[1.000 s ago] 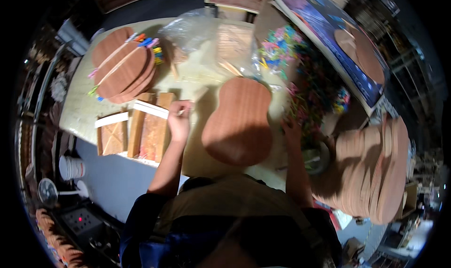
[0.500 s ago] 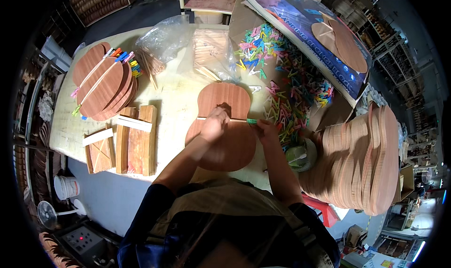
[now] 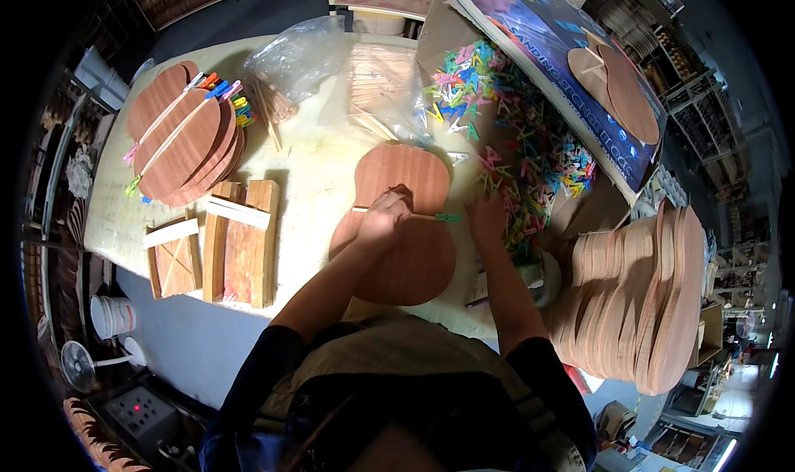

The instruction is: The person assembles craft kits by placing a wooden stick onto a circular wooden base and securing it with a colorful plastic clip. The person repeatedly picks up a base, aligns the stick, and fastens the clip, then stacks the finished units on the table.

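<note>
Near the front edge of the pale tabletop (image 3: 310, 161) lies a flat, red-brown, waisted wooden plate (image 3: 406, 265), its long axis running away from the person, broad lobe near and narrower lobe far. A thin pale wooden strip (image 3: 423, 216) crosses its waist from side to side. The left hand (image 3: 385, 217) lies over the strip, as half a second earlier; its grip is curled, but whether the hidden fingertips pinch anything cannot be told. A small green plastic clip (image 3: 449, 218), held by the right hand (image 3: 487, 217) in the earlier frame, now sits alone at the strip's right end. The right hand has moved rightward to the border of a heap of multicoloured plastic clips (image 3: 530, 174); blur leaves its grip undetermined. Bare surface lies left of the plate, as far as two wooden block frames (image 3: 263, 240); the gap on the right is narrower. Beyond the far lobe lies a clear plastic bag of pale sticks (image 3: 385, 74).
</note>
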`<act>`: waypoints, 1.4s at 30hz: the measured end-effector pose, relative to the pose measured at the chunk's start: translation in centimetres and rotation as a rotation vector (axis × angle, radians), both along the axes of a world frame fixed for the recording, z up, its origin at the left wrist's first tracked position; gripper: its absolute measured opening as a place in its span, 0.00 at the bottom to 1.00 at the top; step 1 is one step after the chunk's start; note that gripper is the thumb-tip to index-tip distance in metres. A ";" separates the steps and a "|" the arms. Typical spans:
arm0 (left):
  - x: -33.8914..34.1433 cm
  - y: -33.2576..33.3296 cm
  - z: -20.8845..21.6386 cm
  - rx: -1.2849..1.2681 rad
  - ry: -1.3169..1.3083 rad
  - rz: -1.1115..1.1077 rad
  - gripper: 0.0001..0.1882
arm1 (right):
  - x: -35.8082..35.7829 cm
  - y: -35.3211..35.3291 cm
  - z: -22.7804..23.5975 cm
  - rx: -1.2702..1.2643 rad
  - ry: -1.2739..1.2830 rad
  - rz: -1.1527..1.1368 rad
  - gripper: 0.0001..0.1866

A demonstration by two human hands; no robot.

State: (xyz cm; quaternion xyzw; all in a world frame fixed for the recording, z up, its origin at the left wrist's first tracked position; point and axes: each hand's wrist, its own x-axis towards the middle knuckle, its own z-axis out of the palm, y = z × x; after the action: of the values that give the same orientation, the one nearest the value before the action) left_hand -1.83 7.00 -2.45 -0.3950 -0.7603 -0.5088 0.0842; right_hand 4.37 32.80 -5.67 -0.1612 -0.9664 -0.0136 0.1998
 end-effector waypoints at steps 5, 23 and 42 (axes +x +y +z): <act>0.0 -0.1 0.3 0.026 0.035 0.012 0.05 | -4.0 0.8 2.9 -0.405 -0.281 0.017 0.15; 0.5 0.0 -1.9 0.084 -0.140 0.048 0.13 | -14.5 -21.1 6.5 -1.547 -0.817 0.475 0.09; 0.8 0.2 -2.2 0.094 -0.182 0.069 0.10 | -14.1 -21.8 7.1 -1.278 -1.002 0.452 0.05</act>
State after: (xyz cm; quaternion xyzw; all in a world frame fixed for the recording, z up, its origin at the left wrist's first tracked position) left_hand -1.05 7.21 -4.61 -0.3161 -0.7534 -0.5744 0.0506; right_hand -9.77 11.03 1.47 -0.0211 -0.7717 0.5064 -0.3843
